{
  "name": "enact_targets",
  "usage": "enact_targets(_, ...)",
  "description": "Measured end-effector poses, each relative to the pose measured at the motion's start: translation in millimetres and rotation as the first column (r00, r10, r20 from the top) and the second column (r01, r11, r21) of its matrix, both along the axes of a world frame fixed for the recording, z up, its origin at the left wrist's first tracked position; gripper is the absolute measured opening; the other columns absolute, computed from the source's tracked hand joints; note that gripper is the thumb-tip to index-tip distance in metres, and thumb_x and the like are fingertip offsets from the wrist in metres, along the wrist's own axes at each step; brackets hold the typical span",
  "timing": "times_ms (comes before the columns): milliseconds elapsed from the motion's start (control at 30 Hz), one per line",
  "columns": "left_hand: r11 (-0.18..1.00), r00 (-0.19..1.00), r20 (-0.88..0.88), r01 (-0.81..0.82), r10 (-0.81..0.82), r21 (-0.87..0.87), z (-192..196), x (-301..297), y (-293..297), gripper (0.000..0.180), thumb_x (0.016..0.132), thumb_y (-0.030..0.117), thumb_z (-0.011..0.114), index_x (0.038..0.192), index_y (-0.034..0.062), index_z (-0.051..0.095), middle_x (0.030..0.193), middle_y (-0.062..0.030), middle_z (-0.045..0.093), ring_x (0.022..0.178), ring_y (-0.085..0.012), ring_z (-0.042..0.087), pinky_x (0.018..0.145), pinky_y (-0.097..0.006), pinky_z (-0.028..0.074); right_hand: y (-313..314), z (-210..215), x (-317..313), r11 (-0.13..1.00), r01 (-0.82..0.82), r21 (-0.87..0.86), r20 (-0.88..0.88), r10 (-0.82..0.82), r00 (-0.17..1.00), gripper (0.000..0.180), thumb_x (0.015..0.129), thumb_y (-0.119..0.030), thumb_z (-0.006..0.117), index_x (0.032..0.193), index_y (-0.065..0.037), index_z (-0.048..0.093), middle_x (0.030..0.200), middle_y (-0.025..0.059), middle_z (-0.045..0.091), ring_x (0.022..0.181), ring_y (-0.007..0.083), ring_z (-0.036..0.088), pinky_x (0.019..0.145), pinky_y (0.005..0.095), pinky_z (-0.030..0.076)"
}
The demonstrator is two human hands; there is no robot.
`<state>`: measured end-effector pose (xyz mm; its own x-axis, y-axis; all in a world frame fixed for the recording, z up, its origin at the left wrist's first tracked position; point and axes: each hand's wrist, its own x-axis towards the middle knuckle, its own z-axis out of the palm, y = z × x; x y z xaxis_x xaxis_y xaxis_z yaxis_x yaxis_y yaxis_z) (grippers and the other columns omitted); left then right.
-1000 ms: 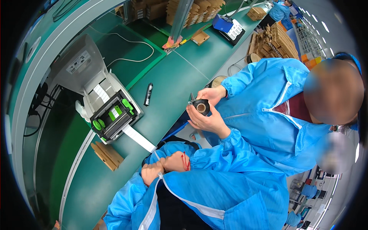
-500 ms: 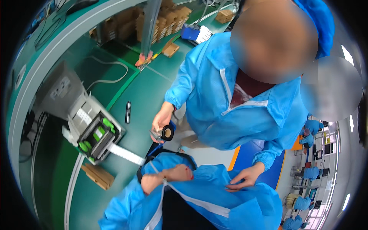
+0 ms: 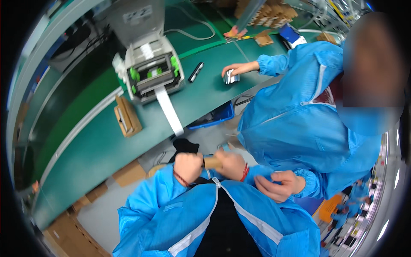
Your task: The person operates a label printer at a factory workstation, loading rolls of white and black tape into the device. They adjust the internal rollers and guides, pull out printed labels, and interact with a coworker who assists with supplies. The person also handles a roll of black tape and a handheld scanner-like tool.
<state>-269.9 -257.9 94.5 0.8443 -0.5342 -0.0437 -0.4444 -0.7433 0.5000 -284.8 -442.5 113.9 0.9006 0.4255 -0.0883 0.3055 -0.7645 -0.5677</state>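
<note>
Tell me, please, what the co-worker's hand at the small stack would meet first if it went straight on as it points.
Probably the black pen, lying ahead on the green table, though the hand's exact height is unclear.

Label printer (image 3: pixel 154 79), far left: matt pale-grey plastic body, smooth grey plastic lid (image 3: pixel 147 32), bright green plastic levers (image 3: pixel 175 65). Label strip (image 3: pixel 168 110): smooth white paper. Table (image 3: pixel 100 156): smooth green top, satin sheen. Marker pen (image 3: pixel 196 72): black plastic, slight gloss. Box (image 3: pixel 128 118), left: matt brown cardboard. Bin (image 3: pixel 230 112): smooth blue plastic. Jackets (image 3: pixel 278 124), near and right: blue cloth, creased, faint sheen. Tan piece (image 3: pixel 212 162), near centre: matt, blurred, material unclear.
</note>
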Motion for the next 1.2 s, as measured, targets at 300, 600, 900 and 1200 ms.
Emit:
enact_targets(300, 0.813, 0.894, -0.391, -0.388, 0.218, -0.435, 45.2, -10.0, 14.6, 0.035, 0.065, 0.015, 0.073, 0.094, 0.0055, 0.056, 0.077, -0.0136, 0.062, 0.073, -0.03, 0.063, 0.066, -0.034, 0.048, -5.7, 2.5, 25.2, 0.754, 0.186, 0.63, -0.402, 0.112, 0.909, 0.046, 0.069, -0.008, 0.074, 0.109, -0.004, 0.051, 0.093, 0.0014, 0.056, 0.089, 0.0114, 0.053, 0.075, 0.0253, 0.045)
enact_targets(600, 0.793, 0.965, -0.211, -0.248, 0.154, -0.556, 31.4, -5.1, 3.9, 0.037, 0.07, 0.026, 0.073, 0.097, 0.0037, 0.062, 0.08, -0.0145, 0.063, 0.075, -0.029, 0.064, 0.069, -0.032, 0.049, -15.6, 1.6, 14.7, 0.939, -0.133, 0.317, 0.157, 0.086, 0.984, 0.038, 0.079, -0.022, 0.065, 0.107, 0.001, 0.053, 0.103, 0.005, 0.058, 0.096, 0.0164, 0.054, 0.087, 0.03, 0.041)
enact_targets(900, 0.735, 0.936, -0.326, -0.313, 0.131, -0.602, -8.7, 11.2, 18.8, 0.033, 0.069, 0.021, 0.074, 0.092, -0.0007, 0.064, 0.077, -0.0139, 0.065, 0.068, -0.0186, 0.065, 0.064, -0.029, 0.05, -0.1, -28.2, 31.2, 0.623, 0.452, 0.639, -0.597, 0.031, 0.802, 0.033, 0.083, -0.012, 0.061, 0.112, 0.0, 0.051, 0.093, 0.0088, 0.058, 0.079, 0.0142, 0.056, 0.067, 0.0256, 0.046)
enact_targets(1200, 0.764, 0.906, -0.402, -0.351, 0.131, -0.542, -2.9, 25.5, 43.1, 0.031, 0.068, 0.023, 0.074, 0.086, 0.0001, 0.065, 0.071, -0.0138, 0.064, 0.064, -0.0226, 0.064, 0.06, -0.029, 0.05, 25.8, -47.9, 28.9, 0.501, 0.599, 0.624, -0.717, 0.065, 0.694, 0.031, 0.085, -0.003, 0.056, 0.115, 0.002, 0.049, 0.075, 0.0101, 0.057, 0.061, 0.0119, 0.057, 0.051, 0.0205, 0.047)
